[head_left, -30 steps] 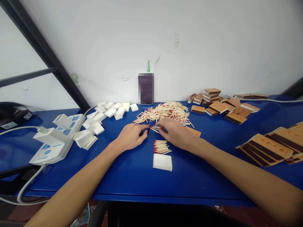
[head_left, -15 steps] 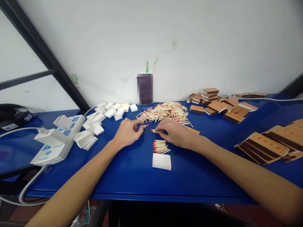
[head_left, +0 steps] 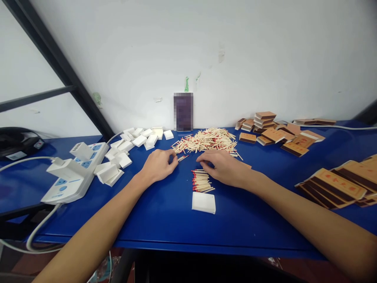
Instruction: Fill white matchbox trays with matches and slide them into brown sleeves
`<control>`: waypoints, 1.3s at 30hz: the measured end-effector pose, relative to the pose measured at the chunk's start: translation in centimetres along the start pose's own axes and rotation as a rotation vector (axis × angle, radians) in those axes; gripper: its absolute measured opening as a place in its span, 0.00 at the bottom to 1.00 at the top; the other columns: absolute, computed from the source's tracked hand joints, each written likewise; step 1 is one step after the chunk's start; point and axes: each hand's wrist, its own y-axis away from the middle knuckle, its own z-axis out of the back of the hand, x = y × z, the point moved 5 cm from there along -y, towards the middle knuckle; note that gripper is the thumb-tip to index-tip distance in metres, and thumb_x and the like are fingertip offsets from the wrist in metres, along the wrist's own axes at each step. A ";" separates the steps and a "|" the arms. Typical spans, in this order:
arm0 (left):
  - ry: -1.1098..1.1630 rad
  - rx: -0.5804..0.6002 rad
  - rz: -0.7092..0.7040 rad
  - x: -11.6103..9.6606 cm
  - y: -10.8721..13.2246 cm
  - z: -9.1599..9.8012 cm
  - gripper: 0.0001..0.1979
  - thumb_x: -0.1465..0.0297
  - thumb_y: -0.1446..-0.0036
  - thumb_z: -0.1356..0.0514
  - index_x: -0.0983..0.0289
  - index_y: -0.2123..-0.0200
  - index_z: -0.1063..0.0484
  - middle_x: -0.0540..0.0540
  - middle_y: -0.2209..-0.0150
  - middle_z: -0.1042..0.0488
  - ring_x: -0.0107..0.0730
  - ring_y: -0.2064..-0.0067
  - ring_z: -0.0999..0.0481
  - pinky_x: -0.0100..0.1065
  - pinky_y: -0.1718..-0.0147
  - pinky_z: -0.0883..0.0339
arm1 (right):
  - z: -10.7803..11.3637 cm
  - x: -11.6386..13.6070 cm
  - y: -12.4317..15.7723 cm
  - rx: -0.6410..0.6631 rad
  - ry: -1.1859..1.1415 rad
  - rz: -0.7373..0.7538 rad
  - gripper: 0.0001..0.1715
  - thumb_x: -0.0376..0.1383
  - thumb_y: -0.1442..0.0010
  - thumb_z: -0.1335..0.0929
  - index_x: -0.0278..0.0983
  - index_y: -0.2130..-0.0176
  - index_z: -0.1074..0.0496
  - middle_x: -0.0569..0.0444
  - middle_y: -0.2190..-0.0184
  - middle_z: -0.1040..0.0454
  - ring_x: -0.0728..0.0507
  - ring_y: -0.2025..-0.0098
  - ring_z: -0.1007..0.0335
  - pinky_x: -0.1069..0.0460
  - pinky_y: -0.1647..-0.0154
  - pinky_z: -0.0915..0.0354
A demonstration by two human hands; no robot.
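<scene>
My left hand (head_left: 160,166) has its thumb and index finger closed on a few matches (head_left: 183,158), their red heads pointing right. Over to the right, my right hand (head_left: 222,167) hovers by the top of a row of matches (head_left: 201,181), thumb and index finger apart with nothing visible between them. The row lies side by side, red heads to the left. Just below it sits a white matchbox tray (head_left: 204,203). Behind both hands spreads a loose heap of matches (head_left: 210,140). A brown matchbox sleeve (head_left: 246,166) is partly hidden behind my right hand.
White trays (head_left: 125,146) lie piled at the left beside a power strip (head_left: 84,173) with plugs and cables. Brown matchbox sleeves (head_left: 273,135) are heaped at the back right, more sleeves (head_left: 335,182) at the right. A blurred dark rectangle (head_left: 183,112) stands against the wall.
The matches that were in my right fingertips now lie at the top of the row, and the fingers have parted. My left hand has stayed near the same spot. The view has shifted slightly.
</scene>
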 end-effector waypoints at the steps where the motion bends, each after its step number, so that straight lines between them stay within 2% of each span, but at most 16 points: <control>1: 0.001 0.010 -0.022 -0.2 0.1 0.0 0.10 0.68 0.41 0.46 0.63 0.68 0.25 0.51 0.78 0.29 0.32 0.76 0.32 0.33 0.75 0.47 | 0.1 -0.2 0.0 0.003 0.042 -0.008 0.15 0.30 0.36 0.38 0.36 0.57 0.24 0.49 0.60 0.21 0.42 0.57 0.27 0.47 0.53 0.35; 4: -0.002 0.030 -0.082 -1.0 0.2 -0.1 0.08 0.69 0.43 0.46 0.62 0.68 0.26 0.52 0.73 0.28 0.33 0.73 0.31 0.33 0.73 0.44 | 0.7 -1.0 0.0 0.026 0.235 -0.065 0.14 0.29 0.37 0.38 0.33 0.59 0.23 0.43 0.61 0.23 0.38 0.56 0.29 0.45 0.54 0.36; 7: 0.005 0.028 -0.122 -1.6 0.4 -0.2 0.08 0.70 0.44 0.45 0.62 0.68 0.26 0.52 0.71 0.27 0.34 0.69 0.30 0.34 0.70 0.41 | 1.4 -1.9 0.1 0.077 0.374 -0.150 0.12 0.32 0.38 0.36 0.33 0.61 0.23 0.42 0.61 0.24 0.36 0.55 0.30 0.44 0.54 0.37; 11: 0.035 0.034 -0.166 -2.0 0.6 -0.4 0.09 0.70 0.42 0.45 0.62 0.64 0.24 0.52 0.71 0.28 0.36 0.65 0.29 0.36 0.63 0.36 | 1.4 -2.0 0.1 0.126 0.401 -0.182 0.13 0.37 0.37 0.35 0.34 0.59 0.23 0.44 0.60 0.24 0.37 0.55 0.30 0.46 0.55 0.37; 15: 0.063 0.029 -0.237 -2.4 0.8 -0.6 0.12 0.70 0.40 0.46 0.63 0.58 0.23 0.54 0.65 0.27 0.38 0.59 0.30 0.39 0.57 0.33 | 0.9 -2.0 -0.3 0.142 0.424 -0.202 0.14 0.37 0.35 0.37 0.34 0.60 0.24 0.44 0.60 0.24 0.38 0.55 0.30 0.46 0.55 0.39; 21: 0.084 0.016 -0.367 -2.9 0.9 -0.4 0.15 0.71 0.38 0.47 0.62 0.53 0.22 0.57 0.54 0.29 0.40 0.50 0.32 0.44 0.45 0.37 | 0.7 -2.4 -0.8 0.136 0.467 -0.197 0.12 0.35 0.35 0.37 0.35 0.61 0.24 0.45 0.59 0.25 0.38 0.56 0.30 0.46 0.58 0.41; 26: 0.073 0.098 -0.407 -3.2 0.9 -0.6 0.17 0.72 0.37 0.48 0.61 0.49 0.25 0.53 0.43 0.28 0.44 0.39 0.37 0.49 0.40 0.43 | 1.1 -2.5 -0.5 0.081 0.483 -0.192 0.10 0.34 0.36 0.36 0.36 0.59 0.26 0.46 0.59 0.26 0.39 0.55 0.30 0.47 0.59 0.42; 33: 0.065 0.155 -0.404 -3.2 0.9 -0.9 0.20 0.73 0.38 0.49 0.62 0.45 0.28 0.52 0.41 0.28 0.45 0.35 0.39 0.52 0.39 0.43 | 1.0 -3.0 -0.2 0.108 0.470 -0.227 0.11 0.35 0.35 0.36 0.37 0.62 0.24 0.47 0.60 0.26 0.40 0.58 0.30 0.47 0.62 0.43; 39: 0.076 0.163 -0.411 -3.8 1.0 -0.6 0.20 0.72 0.38 0.49 0.63 0.44 0.29 0.53 0.42 0.28 0.46 0.35 0.38 0.53 0.38 0.43 | 0.6 -2.4 -0.4 0.103 0.429 -0.141 0.11 0.35 0.35 0.37 0.36 0.64 0.25 0.48 0.62 0.27 0.41 0.60 0.30 0.48 0.62 0.43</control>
